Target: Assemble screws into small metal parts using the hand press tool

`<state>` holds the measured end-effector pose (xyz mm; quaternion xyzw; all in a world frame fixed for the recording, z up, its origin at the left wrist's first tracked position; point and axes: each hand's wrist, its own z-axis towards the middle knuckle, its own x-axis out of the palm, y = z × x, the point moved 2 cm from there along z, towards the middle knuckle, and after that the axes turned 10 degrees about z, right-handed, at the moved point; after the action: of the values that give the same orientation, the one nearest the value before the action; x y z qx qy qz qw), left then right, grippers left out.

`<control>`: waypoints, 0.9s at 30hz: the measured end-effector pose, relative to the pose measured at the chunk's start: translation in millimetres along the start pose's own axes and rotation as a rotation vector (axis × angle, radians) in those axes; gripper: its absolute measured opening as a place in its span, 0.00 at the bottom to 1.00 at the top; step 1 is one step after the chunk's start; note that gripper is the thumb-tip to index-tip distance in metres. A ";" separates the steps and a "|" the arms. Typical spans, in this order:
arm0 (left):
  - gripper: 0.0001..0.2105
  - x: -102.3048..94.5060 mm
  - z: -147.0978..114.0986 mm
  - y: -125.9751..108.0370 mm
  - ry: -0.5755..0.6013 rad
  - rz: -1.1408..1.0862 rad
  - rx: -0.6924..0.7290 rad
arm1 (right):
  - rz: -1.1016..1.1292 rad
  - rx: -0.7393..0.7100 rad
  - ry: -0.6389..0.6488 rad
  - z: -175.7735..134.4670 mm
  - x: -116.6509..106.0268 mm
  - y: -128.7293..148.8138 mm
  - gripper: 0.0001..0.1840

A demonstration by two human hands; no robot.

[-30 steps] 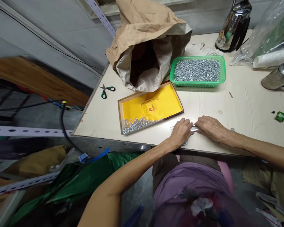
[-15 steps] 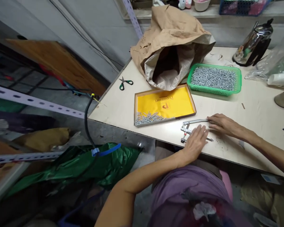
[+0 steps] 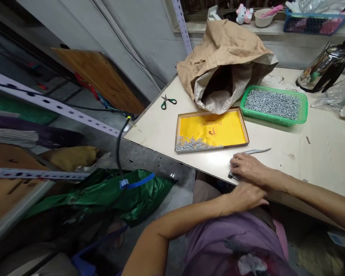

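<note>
A silver-grey metal hand tool (image 3: 257, 151) lies mostly hidden on the pale tabletop (image 3: 327, 165) near its front edge, one slim handle pointing right.

Your right hand (image 3: 250, 168) covers most of a metal tool (image 3: 258, 151) on the desk (image 3: 281, 153), one handle sticking out beyond it, while your left hand (image 3: 244, 197) is just beside it at the desk's near edge. Past them you have a shallow box (image 3: 235, 146) with a yellow lining and small metal pieces (image 3: 191, 143) along its near side, then a full green basket (image 3: 276, 120), an open paper sack (image 3: 221, 46) and scissors (image 3: 168, 101).
</note>
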<state>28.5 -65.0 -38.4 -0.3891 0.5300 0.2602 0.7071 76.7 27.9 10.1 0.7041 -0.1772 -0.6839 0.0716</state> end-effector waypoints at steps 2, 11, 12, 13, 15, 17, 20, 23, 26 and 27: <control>0.16 -10.3 -16.0 2.9 -0.024 0.035 -0.036 | -0.049 -0.027 0.025 11.9 11.5 -0.9 0.07; 0.13 -100.5 -48.8 140.8 -0.191 0.360 -0.495 | 0.211 0.113 -0.572 -3.2 -38.5 -25.7 0.13; 0.11 -106.4 -43.9 156.7 -0.119 0.375 -0.485 | 0.201 0.197 -0.693 -10.4 -57.0 -35.1 0.13; 0.10 -110.1 -38.6 169.4 -0.035 0.375 -0.446 | 0.166 0.289 -0.791 -17.3 -75.0 -46.5 0.13; 0.09 -112.0 -29.1 184.9 0.131 0.347 -0.326 | 0.051 0.447 -0.920 -30.2 -105.8 -72.0 0.14; 0.09 -109.4 -23.3 192.1 0.229 0.321 -0.228 | -0.059 0.545 -0.920 -42.2 -124.1 -95.2 0.15; 0.09 -101.5 -21.0 199.4 0.272 0.303 -0.152 | -0.114 0.672 -0.826 -61.4 -121.5 -109.4 0.17; 0.10 -94.5 -21.6 205.1 0.275 0.308 -0.113 | -0.024 0.606 -0.690 -71.7 -86.9 -85.0 0.16; 0.10 -93.3 -20.1 205.5 0.271 0.311 -0.091 | 0.118 0.508 -0.554 -73.5 -42.5 -39.3 0.16; 0.10 -94.3 -18.6 204.8 0.273 0.307 -0.092 | 0.157 0.485 -0.500 -73.4 -29.4 -24.6 0.17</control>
<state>-170.0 39.0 -7.4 -0.3672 0.6614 0.3339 0.5623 153.0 50.5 33.2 0.4959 -0.4001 -0.7653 -0.0907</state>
